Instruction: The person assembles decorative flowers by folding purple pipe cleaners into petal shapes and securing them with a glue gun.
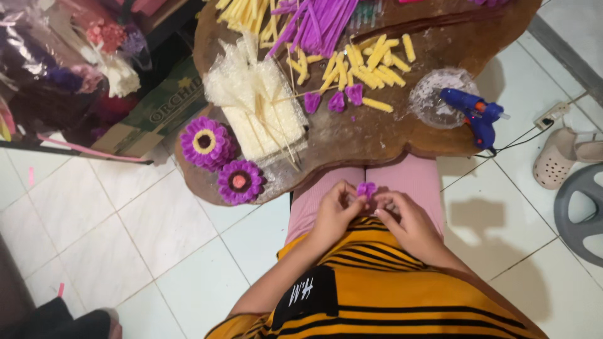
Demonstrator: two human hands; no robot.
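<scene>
The person sits at the near edge of the worktop (pixel 377 141), a low slab of dark wood. Both hands are raised over the lap, just clear of that edge.

**Position of the piece.** A small purple petal (pixel 366 188) of fuzzy wire sits between the two hands, above the pink-clad knees and not touching the worktop.

**State of the hands.** The left hand (pixel 336 213) is closed on the petal's left side, thumb and forefinger pinched together. The right hand (pixel 402 220) is curled in against the right side, fingertips meeting the piece. Both are clamped on it; neither is spread apart.

**Handling properties (judged).**
- Weight: very light.
- Stiffness: soft pile over a thin core; it likely bends readily and keeps the bend.
- Grip: the fuzzy surface is unlikely to slip.
- Fragility: hard to break, easy to crush out of shape.

**Where to take hold.** Pinch at the folded base, not the rounded top, with light pressure.

**Surroundings.** Three finished petals (pixel 336 100) lie near the middle of the worktop, beside yellow pieces (pixel 370 63). Two purple flowers (pixel 223 163) rest at the left edge. A blue glue gun (pixel 477 116) lies at the right edge, by a clear dish (pixel 433 97).
</scene>
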